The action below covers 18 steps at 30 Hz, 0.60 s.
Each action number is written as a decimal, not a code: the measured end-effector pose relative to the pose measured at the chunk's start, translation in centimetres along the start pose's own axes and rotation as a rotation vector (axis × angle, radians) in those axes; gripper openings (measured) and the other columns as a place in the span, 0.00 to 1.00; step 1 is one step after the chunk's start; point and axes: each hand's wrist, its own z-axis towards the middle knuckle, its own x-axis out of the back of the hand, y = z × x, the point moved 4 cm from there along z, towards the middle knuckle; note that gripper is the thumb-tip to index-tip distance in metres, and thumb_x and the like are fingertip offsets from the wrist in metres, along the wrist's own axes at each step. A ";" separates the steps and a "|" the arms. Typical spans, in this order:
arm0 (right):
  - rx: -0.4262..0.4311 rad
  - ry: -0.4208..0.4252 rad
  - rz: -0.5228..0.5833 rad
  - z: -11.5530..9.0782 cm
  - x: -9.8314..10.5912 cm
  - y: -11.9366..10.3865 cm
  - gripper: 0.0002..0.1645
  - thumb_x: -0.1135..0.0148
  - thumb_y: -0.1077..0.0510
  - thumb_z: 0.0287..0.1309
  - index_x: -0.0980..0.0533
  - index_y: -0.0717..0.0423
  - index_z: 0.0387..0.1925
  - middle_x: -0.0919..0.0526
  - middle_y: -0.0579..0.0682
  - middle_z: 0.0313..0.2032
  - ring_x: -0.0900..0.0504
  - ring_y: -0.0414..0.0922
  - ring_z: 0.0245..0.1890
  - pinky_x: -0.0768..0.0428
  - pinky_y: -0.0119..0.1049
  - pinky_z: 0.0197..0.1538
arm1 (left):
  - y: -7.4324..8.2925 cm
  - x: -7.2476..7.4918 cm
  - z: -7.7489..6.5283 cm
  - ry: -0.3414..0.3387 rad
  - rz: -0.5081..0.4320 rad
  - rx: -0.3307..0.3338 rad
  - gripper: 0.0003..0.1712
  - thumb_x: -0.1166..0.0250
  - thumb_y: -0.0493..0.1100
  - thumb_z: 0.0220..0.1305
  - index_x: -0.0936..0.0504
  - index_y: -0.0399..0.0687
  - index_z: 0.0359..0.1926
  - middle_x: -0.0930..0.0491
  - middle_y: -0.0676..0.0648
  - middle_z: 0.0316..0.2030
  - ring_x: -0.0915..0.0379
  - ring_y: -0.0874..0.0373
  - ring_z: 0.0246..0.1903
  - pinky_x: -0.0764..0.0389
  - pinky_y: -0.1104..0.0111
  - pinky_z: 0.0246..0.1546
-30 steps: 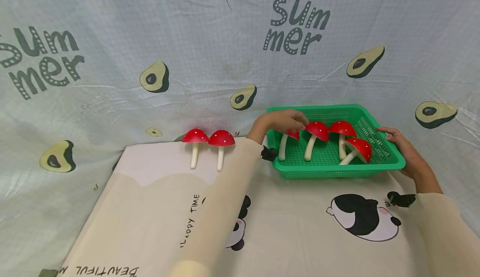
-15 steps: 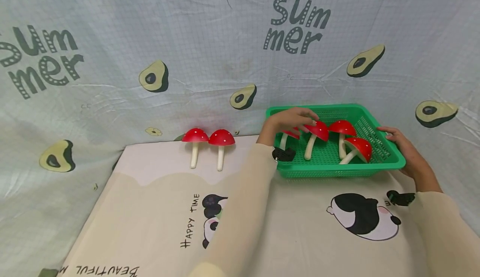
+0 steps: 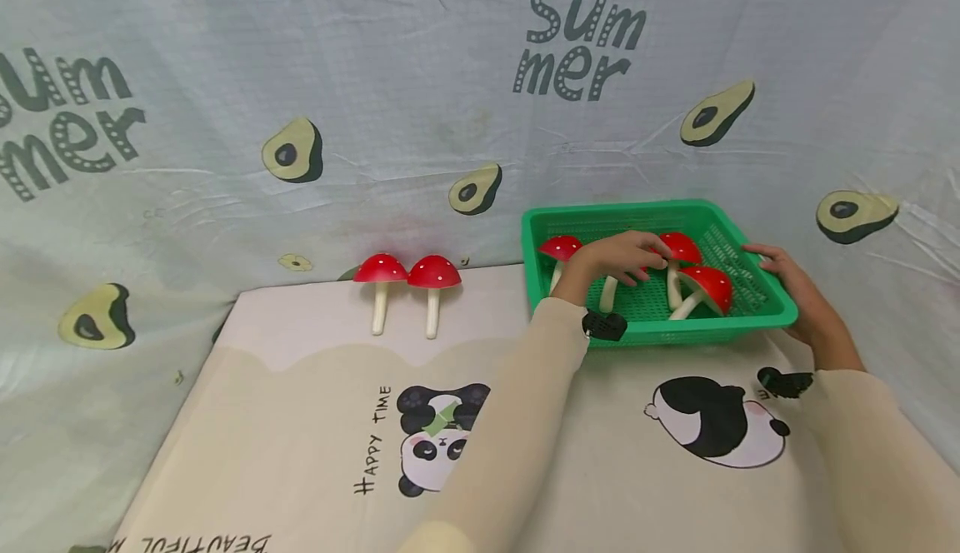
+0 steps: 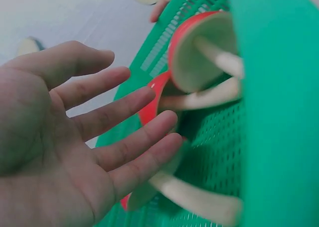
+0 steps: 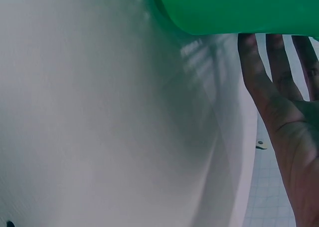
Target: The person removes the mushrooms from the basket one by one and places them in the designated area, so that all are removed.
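Note:
My left hand [image 3: 621, 257] is over the green plastic basket [image 3: 637, 335], fingers spread and palm turned toward the mushrooms in the left wrist view. It covers part of a toy mushroom [image 3: 609, 295], hiding its red cap from above. On its right are two more mushrooms, one at the back [image 3: 678, 247] and one in front [image 3: 712, 285]. Another mushroom [image 3: 561, 246] lies at the basket's left end, partly behind my forearm. My right hand [image 3: 802, 291] holds the basket's right rim; its fingertips are partly hidden by the green plastic [image 5: 249, 10] in the right wrist view.
Two red-capped toy mushrooms, one at left [image 3: 380, 274] and one beside it [image 3: 433, 280], lie side by side on the printed table cover [image 3: 300, 420], left of the basket. A pale avocado-printed sheet [image 3: 375, 103] hangs behind the table.
My left hand has moved right across the basket, from the leftmost mushroom to the one beside it. The mushrooms and right hand keep their places. The head view has shifted slightly.

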 end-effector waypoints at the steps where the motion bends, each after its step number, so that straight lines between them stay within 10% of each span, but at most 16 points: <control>1: -0.005 0.003 -0.001 0.0 0.0 0.0 0.19 0.65 0.53 0.81 0.34 0.32 0.64 0.33 0.39 0.53 0.18 0.35 0.42 0.14 0.32 0.39 | 0.1 -0.3 0.3 -0.005 0.013 0.003 0.24 0.44 0.44 0.77 0.28 0.44 0.69 0.25 0.50 0.58 0.25 0.46 0.58 0.22 0.56 0.59; 6: -0.009 0.000 -0.010 0.0 0.0 0.0 0.20 0.64 0.53 0.81 0.35 0.31 0.64 0.34 0.39 0.54 0.18 0.34 0.43 0.15 0.32 0.40 | 1.0 -1.3 1.6 -0.022 0.051 0.016 0.25 0.43 0.44 0.76 0.29 0.46 0.70 0.26 0.52 0.48 0.29 0.55 0.43 0.21 0.63 0.49; 18: -0.007 0.010 -0.011 0.0 0.0 0.1 0.19 0.65 0.52 0.82 0.36 0.31 0.65 0.33 0.39 0.54 0.18 0.34 0.43 0.15 0.32 0.40 | 2.6 -2.2 4.3 -0.095 0.354 0.091 0.31 0.41 0.47 0.75 0.36 0.55 0.76 0.37 0.56 0.74 0.37 0.64 0.67 0.28 0.62 0.65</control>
